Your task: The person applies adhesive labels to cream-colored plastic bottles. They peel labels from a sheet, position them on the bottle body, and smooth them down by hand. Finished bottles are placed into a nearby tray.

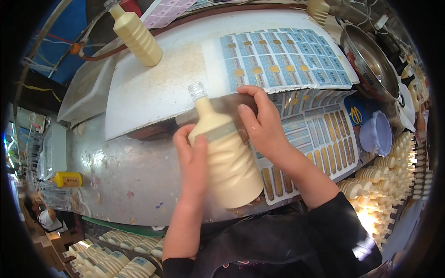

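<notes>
A cream plastic bottle (pixel 232 162) with ridged sides and a clear threaded neck lies tilted over the grey worktop in front of me. Around its shoulder runs a greyish-blue label band (pixel 220 132). My left hand (pixel 190 150) is closed on the bottle's left side, thumb over its front. At the bottle's upper right, my right hand (pixel 262 123) grips a flat dark brown piece (pixel 234 106) between thumb and fingers. That piece passes behind the bottle's neck, so part of it is hidden, and I cannot tell what it is made of.
Printed blue label sheets (pixel 278 58) lie on a raised white board (pixel 181 60), with a gold-striped sheet (pixel 320 148) below. Another cream bottle (pixel 137 39) stands far left. Right are a metal basin (pixel 371 60), lilac bucket (pixel 376 133) and several bottles (pixel 371 180). A yellow container (pixel 68 179) sits left.
</notes>
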A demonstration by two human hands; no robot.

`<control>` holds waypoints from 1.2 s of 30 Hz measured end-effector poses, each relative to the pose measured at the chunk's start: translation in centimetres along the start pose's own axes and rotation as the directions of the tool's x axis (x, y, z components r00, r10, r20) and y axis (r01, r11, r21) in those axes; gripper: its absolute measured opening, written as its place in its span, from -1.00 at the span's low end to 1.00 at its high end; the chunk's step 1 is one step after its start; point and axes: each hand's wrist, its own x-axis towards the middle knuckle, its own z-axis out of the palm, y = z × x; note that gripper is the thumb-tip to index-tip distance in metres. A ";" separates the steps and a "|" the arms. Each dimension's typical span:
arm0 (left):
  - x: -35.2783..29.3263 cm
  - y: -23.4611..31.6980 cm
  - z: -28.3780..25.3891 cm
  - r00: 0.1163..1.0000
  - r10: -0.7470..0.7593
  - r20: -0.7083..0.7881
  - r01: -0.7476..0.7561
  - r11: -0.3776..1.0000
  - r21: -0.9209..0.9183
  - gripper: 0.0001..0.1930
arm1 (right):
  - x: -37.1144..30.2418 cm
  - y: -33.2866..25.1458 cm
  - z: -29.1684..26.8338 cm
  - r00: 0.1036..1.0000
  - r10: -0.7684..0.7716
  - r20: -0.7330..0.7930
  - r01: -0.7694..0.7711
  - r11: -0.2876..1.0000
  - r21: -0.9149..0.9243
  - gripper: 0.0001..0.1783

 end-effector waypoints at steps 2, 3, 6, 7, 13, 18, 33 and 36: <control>-0.3 0.4 0.3 0.998 -0.064 -0.015 0.061 0.985 -0.161 -0.65 | -0.3 1.0 -0.1 0.999 -0.023 -0.033 0.024 0.999 0.036 -0.61; -0.2 0.7 0.2 0.998 -0.064 -0.022 0.059 0.982 -0.182 -0.66 | -0.1 1.1 0.0 0.998 -0.059 -0.031 0.059 0.998 0.010 -0.60; -0.1 1.8 0.2 0.996 -0.083 -0.024 0.073 0.960 -0.269 -0.69 | 0.5 1.2 0.2 0.990 -0.132 -0.054 0.131 0.991 -0.004 -0.61; -0.2 2.1 0.3 0.995 -0.100 -0.012 0.091 0.945 -0.313 -0.70 | 0.5 0.9 0.1 0.988 -0.133 -0.082 0.137 0.990 0.037 -0.62; -0.3 1.2 0.7 0.989 -0.136 -0.059 0.096 0.892 -0.442 -0.75 | -0.2 -0.1 -1.3 0.987 -0.159 -0.008 0.158 0.985 -0.075 -0.70; -0.4 0.1 0.3 0.985 -0.149 -0.082 0.081 0.834 -0.546 -0.79 | -2.4 -2.0 -0.5 0.737 -0.661 0.143 0.668 0.679 -0.304 -0.71; -1.2 1.0 -1.0 0.970 -0.238 0.040 0.187 0.634 -0.750 -0.63 | -3.6 -7.3 2.2 0.581 -0.718 0.382 0.794 0.398 -0.459 -0.65; -1.2 0.8 -1.1 0.977 -0.198 0.081 0.189 0.622 -0.760 -0.60 | -4.3 -7.2 2.7 0.603 -0.623 0.498 0.798 0.484 -0.360 -0.67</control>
